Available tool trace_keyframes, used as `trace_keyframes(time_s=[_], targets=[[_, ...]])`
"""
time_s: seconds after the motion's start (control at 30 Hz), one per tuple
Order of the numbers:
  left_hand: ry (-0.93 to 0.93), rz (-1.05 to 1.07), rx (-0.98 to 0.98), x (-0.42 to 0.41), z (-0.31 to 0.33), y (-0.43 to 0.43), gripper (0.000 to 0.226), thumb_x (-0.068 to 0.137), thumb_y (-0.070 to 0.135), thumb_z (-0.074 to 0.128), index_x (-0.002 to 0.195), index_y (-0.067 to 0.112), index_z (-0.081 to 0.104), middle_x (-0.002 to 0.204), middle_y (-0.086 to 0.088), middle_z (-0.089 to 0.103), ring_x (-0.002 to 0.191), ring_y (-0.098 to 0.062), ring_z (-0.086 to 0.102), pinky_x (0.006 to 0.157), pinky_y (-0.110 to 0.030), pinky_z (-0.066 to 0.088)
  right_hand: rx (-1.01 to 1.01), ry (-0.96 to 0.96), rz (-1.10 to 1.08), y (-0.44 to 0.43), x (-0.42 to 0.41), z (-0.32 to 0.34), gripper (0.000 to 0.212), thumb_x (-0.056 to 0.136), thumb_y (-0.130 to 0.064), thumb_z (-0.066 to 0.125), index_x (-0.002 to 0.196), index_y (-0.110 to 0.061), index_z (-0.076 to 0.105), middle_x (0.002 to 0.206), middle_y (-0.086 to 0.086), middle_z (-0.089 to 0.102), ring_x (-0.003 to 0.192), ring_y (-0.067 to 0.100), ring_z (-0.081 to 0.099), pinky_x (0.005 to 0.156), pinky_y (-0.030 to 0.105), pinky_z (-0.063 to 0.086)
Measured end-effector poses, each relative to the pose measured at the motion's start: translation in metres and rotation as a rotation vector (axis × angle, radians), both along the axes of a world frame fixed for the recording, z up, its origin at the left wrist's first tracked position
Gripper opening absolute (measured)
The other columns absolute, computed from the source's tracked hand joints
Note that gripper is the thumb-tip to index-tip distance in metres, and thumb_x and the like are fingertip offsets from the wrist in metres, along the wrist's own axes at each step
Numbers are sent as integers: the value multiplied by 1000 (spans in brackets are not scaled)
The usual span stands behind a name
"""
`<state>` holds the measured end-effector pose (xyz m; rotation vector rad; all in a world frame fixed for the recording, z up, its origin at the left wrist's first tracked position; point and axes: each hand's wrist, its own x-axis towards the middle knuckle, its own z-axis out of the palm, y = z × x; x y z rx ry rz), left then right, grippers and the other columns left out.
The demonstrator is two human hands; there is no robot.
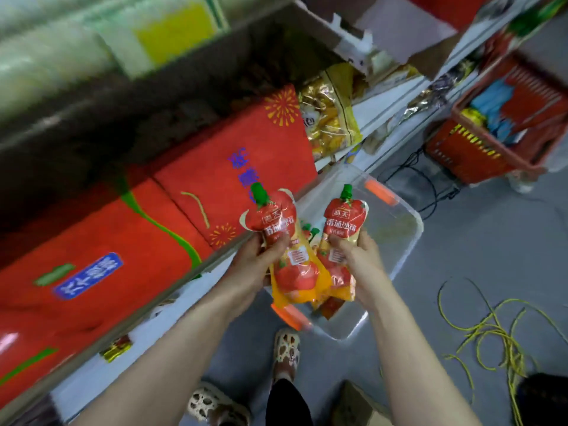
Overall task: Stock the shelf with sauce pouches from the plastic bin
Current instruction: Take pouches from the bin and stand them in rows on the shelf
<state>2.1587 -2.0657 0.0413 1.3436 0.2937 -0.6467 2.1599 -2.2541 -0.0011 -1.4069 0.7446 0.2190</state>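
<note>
My left grip [261,262] is curled around a red and yellow sauce pouch with a green cap [278,222]. My right grip [362,259] pinches a second pouch [344,219]. I hold both upright above the clear plastic bin with orange handles [408,229], where other pouches [310,233] lie. I think this keeps the labels ready for the grey shelf [138,312] on my left.

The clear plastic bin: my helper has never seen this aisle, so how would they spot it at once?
Find the long shelf of big red cartons on the left. On the grey floor at its foot sits the bin. Unlike the red slatted basket farther along, it is see-through with orange end handles.
</note>
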Motion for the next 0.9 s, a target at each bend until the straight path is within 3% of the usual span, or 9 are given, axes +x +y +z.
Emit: trace_keyframes(time_s=[0.07, 0.17, 0.3, 0.37, 0.5, 0.6, 0.67, 0.77, 0.9], targets=[[-45, 90, 19, -16, 29, 28, 32, 89, 30, 60, 119, 19, 60, 116, -2, 71, 103, -18, 68, 84, -39, 55, 12, -85, 40, 26, -10, 30, 23, 82, -15, 71, 102, -24, 66, 107, 17, 72, 91, 32, 69, 85, 49, 55], [-130, 228, 53, -40, 71, 74, 14, 91, 11, 60, 104, 13, 67, 98, -5, 74, 85, -14, 70, 70, -25, 57, 13, -207, 155, 71, -28, 75, 25, 81, -38, 73, 102, -26, 71, 105, 8, 75, 100, 30, 69, 95, 53, 52], [-220, 349, 84, -67, 121, 136, 7, 87, 9, 66, 94, 9, 68, 90, -9, 74, 83, -24, 70, 79, -38, 55, 54, -344, 281, 128, -42, 131, 21, 87, -32, 71, 106, -23, 70, 106, 8, 75, 97, 30, 71, 93, 58, 53], [-316, 388, 80, -83, 148, 171, 5, 88, 8, 65, 92, 8, 68, 84, -6, 74, 77, -18, 70, 74, -33, 57, 55, -426, 349, 161, -49, 163, 21, 84, -35, 74, 103, -27, 71, 107, 9, 75, 100, 32, 70, 94, 59, 52], [-482, 505, 85, -107, 198, 230, 19, 93, 15, 59, 111, 13, 62, 104, -4, 73, 94, -16, 69, 84, -31, 57, 77, -580, 457, 220, -60, 228, 40, 68, -50, 84, 99, -27, 72, 99, 8, 75, 87, 25, 70, 85, 48, 56], [-543, 596, 44, -122, 234, 268, 22, 95, 30, 54, 112, 18, 61, 106, -3, 74, 96, -18, 71, 82, -31, 57, 129, -669, 554, 261, -66, 272, 49, 59, -58, 84, 96, -30, 72, 92, 4, 74, 79, 21, 69, 76, 41, 56], [-553, 668, -15, -131, 256, 293, 26, 95, 32, 54, 113, 15, 61, 103, -4, 74, 92, -19, 72, 78, -31, 58, 151, -722, 577, 287, -65, 297, 41, 68, -53, 79, 98, -27, 70, 90, 3, 74, 79, 23, 68, 78, 43, 55], [-569, 785, -47, -139, 286, 331, 26, 94, 24, 58, 110, 5, 64, 100, -13, 73, 84, -24, 71, 80, -38, 59, 147, -796, 592, 328, -52, 327, 18, 89, -31, 65, 105, -22, 65, 86, -2, 73, 73, 16, 67, 72, 36, 55], [-621, 920, -23, -140, 312, 381, 18, 91, 18, 62, 105, 7, 67, 91, -8, 75, 75, -19, 72, 70, -33, 59, 123, -851, 656, 381, -29, 363, 14, 90, -17, 69, 104, -14, 68, 88, 2, 76, 77, 18, 70, 71, 35, 58]])
